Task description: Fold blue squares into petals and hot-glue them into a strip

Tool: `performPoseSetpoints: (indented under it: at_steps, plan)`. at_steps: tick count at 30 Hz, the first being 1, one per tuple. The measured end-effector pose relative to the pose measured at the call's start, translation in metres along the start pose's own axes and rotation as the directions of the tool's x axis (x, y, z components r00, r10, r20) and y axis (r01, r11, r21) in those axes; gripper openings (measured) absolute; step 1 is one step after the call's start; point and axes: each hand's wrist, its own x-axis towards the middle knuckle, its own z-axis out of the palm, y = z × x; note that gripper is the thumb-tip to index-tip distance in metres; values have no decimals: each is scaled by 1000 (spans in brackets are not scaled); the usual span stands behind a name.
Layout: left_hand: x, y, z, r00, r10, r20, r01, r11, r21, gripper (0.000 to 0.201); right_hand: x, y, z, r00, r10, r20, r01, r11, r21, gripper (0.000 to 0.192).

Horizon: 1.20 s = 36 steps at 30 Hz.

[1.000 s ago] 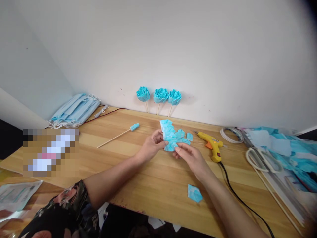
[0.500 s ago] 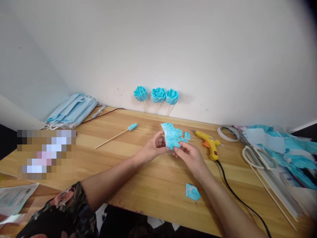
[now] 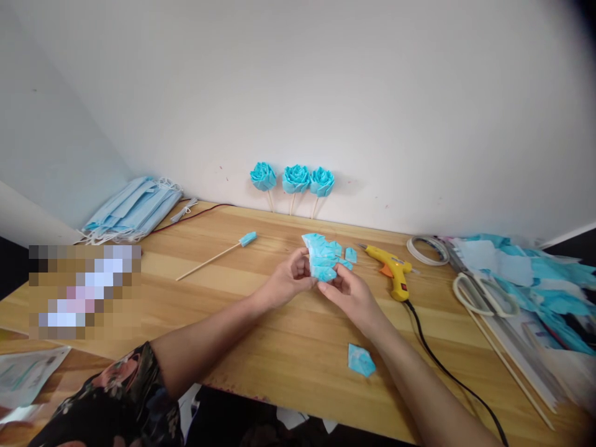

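Observation:
Between my hands, just above the wooden table, is a strip of blue fabric petals [image 3: 322,256] with pointed, overlapping ends fanning to the right. My left hand [image 3: 294,273] is closed on its left edge, thumb below and fingers curled behind. At the lower right edge, the fingers and thumb of my right hand [image 3: 348,288] pinch the strip. A loose blue petal [image 3: 351,254] lies just beyond the strip, and another blue petal [image 3: 361,360] rests nearer the front edge. Left of my hands lies a stick with a small blue bud [image 3: 248,239] at its tip.
Several blue fabric flowers [image 3: 296,179] on sticks lean against the wall. A yellow glue gun [image 3: 393,271] with a black cord lies right, near a white tape roll [image 3: 427,250], scissors [image 3: 485,295] and blue scraps [image 3: 535,273]. Folded face masks [image 3: 135,208] are piled at left.
My right thumb has slid slightly left and down along the strip's lower edge. The strip's lower petals look a little rearranged; my left hand keeps its hold.

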Motion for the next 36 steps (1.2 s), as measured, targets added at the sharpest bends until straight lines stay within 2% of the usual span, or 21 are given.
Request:
performPoseSetpoints:
  at_steps: [6, 13, 18, 23, 29, 36]
  plan:
    - [0, 0, 1, 1000, -26, -10, 26, 1000, -16, 58, 0, 2, -2, 999, 5, -41, -7, 998, -59, 14]
    - [-3, 11, 3, 998, -7, -66, 7, 1000, -6, 45, -1, 1, -2, 999, 20, -38, -25, 991, -132, 13]
    - [-2, 8, 1, 996, 2, -84, -4, 1000, -20, 43, 0, -3, -6, 999, 31, 30, -30, 998, -59, 19]
    - [-1, 4, 1, 999, -8, -37, 7, 1000, -13, 45, 1, 0, -8, 998, 47, -38, -49, 998, -42, 23]
    - [-2, 4, 2, 1000, -26, -17, 26, 1000, 6, 43, 0, 9, -5, 998, 10, -58, -17, 992, -126, 21]
    - [0, -1, 2, 998, -56, -14, 56, 998, 33, 39, -1, 6, -1, 996, -30, -83, 5, 960, -281, 19]
